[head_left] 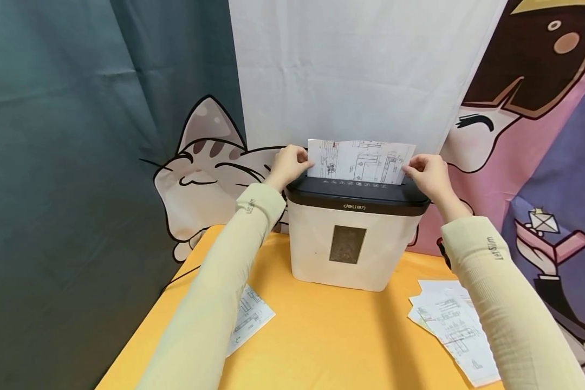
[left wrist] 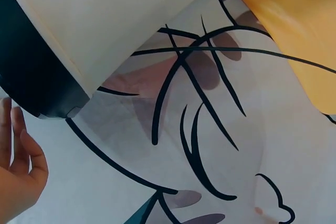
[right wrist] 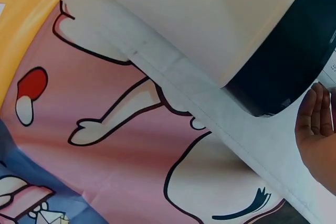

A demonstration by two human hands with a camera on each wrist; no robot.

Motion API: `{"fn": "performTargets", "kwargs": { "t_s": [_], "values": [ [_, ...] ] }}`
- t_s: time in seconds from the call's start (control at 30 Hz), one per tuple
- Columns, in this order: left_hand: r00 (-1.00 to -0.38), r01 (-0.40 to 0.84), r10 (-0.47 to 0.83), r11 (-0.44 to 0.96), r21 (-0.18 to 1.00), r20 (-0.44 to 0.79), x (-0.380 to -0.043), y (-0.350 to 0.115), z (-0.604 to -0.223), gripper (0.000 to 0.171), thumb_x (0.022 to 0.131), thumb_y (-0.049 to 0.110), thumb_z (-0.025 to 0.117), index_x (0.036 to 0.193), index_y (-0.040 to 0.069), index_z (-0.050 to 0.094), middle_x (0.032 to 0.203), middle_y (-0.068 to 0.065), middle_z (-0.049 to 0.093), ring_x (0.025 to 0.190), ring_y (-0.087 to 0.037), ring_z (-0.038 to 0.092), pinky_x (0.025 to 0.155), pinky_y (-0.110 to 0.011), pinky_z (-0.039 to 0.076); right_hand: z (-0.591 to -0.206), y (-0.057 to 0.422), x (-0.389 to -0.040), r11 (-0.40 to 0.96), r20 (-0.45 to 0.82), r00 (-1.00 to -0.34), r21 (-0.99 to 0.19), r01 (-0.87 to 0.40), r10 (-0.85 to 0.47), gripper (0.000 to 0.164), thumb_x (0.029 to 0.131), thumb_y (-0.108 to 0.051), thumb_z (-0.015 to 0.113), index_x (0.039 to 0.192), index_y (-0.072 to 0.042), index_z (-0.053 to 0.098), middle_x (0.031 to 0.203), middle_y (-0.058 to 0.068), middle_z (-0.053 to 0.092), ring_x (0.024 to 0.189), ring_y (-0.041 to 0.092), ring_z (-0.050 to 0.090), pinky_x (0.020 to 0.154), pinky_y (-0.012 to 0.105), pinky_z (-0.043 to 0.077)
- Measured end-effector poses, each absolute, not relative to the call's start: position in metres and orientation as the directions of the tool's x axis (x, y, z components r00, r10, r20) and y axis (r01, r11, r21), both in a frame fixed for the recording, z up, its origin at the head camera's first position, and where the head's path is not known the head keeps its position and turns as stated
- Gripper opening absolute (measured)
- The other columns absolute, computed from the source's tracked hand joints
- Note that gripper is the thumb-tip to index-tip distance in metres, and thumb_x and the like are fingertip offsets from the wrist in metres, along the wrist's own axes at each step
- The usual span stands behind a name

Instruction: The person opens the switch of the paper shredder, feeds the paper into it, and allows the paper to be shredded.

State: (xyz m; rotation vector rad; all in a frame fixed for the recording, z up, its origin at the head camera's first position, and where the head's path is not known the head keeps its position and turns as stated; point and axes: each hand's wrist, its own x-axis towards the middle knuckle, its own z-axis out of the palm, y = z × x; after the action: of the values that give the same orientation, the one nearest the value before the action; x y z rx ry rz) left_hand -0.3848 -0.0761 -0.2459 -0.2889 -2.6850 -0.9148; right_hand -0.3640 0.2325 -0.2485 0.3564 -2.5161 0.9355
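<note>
A white paper sheet printed with black line drawings (head_left: 358, 161) stands upright at the centre of the head view, its lower edge in the top slot of a boxy white plastic shredder with a black lid (head_left: 309, 238). The left hand (head_left: 290, 164) pinches the sheet's left edge and the right hand (head_left: 430, 173) its right edge.

The shredder stands on a table under a bright yellow cloth (head_left: 331, 330), a dark rectangular window (head_left: 348, 245) in its front. At lower left, a loose white printed sheet (head_left: 251, 314) lies partly hidden by the pale yellow-green left sleeve (head_left: 209, 303); at lower right, the matching right sleeve (head_left: 512, 303) overlaps an uneven pile of printed white papers (head_left: 453, 325). Behind hangs a fabric backdrop with a cartoon cat (head_left: 209, 179) left of centre.

The left wrist view traces a thin black cable (left wrist: 252, 51) from beside the shredder towards the yellow cloth at right; the head view gives only a short stretch at the table's left edge. The right wrist view shows the lid's underside edge up close, with just a sliver of the held sheet at the right border.
</note>
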Motion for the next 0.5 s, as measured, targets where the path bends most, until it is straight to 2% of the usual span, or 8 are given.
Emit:
{"fn": "performTargets", "kwargs": {
  "t_s": [0.17,0.33,0.5],
  "values": [
    [-0.923,0.285,0.053,0.758,0.586,0.381,-0.3826,-0.0749,-0.2469,0.023,0.091,0.026,0.062,0.098,0.005,0.068,0.097,-0.009,0.068,0.092,-0.023,0.06,0.086,-0.036,0.044,-0.2517,0.23,-0.3637,0.763,0.462,-0.881,-0.531,-0.369,-0.104,0.02,0.091,-0.009,0.06,0.09,0.01,0.065,0.084,0.028,0.064,0.059,-0.006,0.043,0.062,0.017,0.037],
    [-0.918,0.28,0.032,0.758,0.589,0.396,-0.383,-0.0728,-0.2484,0.022,0.092,0.024,0.061,0.099,0.005,0.069,0.096,-0.009,0.068,0.09,-0.022,0.06,0.086,-0.036,0.044,-0.2551,0.2296,-0.3624,0.793,0.437,-0.893,-0.504,-0.343,-0.109,0.019,0.091,-0.01,0.061,0.087,0.009,0.063,0.083,0.027,0.063,0.068,0.019,0.051,0.067,0.032,0.04],
    [-0.921,0.27,0.038,0.782,0.562,0.388,-0.3826,-0.0709,-0.249,0.02,0.092,0.023,0.062,0.096,0.004,0.068,0.094,-0.01,0.068,0.091,-0.023,0.06,0.087,-0.037,0.044,-0.2573,0.2301,-0.3629,0.806,0.445,-0.888,-0.481,-0.346,-0.115,0.018,0.089,-0.008,0.061,0.086,0.011,0.063,0.083,0.028,0.062,0.073,0.03,0.053,0.067,0.035,0.04]
  ]
}}
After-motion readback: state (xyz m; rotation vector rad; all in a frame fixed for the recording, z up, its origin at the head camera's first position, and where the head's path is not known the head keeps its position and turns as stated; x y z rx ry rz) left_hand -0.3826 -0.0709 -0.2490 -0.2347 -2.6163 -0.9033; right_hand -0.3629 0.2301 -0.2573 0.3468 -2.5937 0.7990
